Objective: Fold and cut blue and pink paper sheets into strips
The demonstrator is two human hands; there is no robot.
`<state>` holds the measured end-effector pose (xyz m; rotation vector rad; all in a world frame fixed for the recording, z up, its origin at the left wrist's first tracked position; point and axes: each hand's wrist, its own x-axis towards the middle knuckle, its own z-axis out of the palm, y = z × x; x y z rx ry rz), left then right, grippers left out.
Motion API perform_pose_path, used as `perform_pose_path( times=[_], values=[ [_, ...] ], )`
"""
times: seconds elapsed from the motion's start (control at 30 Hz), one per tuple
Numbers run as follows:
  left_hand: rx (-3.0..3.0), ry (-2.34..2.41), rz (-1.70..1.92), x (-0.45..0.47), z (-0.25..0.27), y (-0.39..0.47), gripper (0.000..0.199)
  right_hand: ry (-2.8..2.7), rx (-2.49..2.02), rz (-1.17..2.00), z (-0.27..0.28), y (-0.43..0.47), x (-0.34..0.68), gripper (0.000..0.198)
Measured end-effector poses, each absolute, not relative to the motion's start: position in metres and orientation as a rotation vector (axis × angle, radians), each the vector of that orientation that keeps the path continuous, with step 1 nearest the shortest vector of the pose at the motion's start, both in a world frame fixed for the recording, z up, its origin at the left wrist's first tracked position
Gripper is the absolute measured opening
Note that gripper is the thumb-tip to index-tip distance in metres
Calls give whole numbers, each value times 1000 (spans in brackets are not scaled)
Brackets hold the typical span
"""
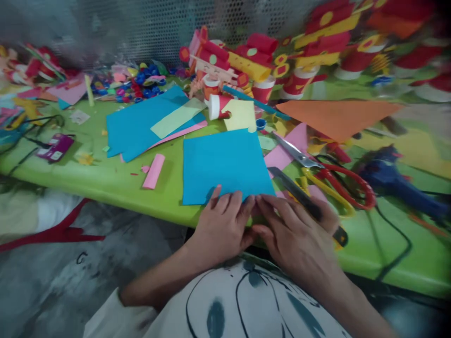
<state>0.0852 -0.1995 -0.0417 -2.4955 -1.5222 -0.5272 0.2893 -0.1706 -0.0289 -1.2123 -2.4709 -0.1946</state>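
Note:
A blue sheet of craft paper or foam (225, 162) lies near the front edge of the green table. At its near edge, my left hand (220, 225) is closed, fingertips on top and thumb tucked below. My right hand (299, 234) meets it there, pinching the same edge with index finger and thumb. A utility knife (294, 192) with a dark blade and a yellow-black end passes beneath the outer fingers of my right hand; whether they grip it I cannot tell. Red- and yellow-handled scissors (317, 165) lie open just beyond the knife.
A blue glue gun (401, 180) with a cord rests at right. Behind are an orange sheet (338, 117), more blue sheets (141, 122), a tipped paper cup (214, 107) and several red-yellow cup models. A pink roll (154, 171) and a purple box (55, 147) lie left on the table (116, 183).

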Motion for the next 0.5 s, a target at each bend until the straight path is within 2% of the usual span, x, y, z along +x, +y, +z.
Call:
perform_pose_path(
  times=[0.2, 0.3, 0.5],
  values=[
    [-2373, -1582, -533, 71, -48, -214, 64, -2473, -1141, -175, -35, -167, 292, 48],
    [-2326, -1650, -495, 57, -48, -225, 69, -2488, -1103, -211, -34, -166, 291, 46],
    [-2185, -1858, -466, 35, -41, -243, 60, -2494, -1116, -234, -36, -166, 293, 45]
  ],
)
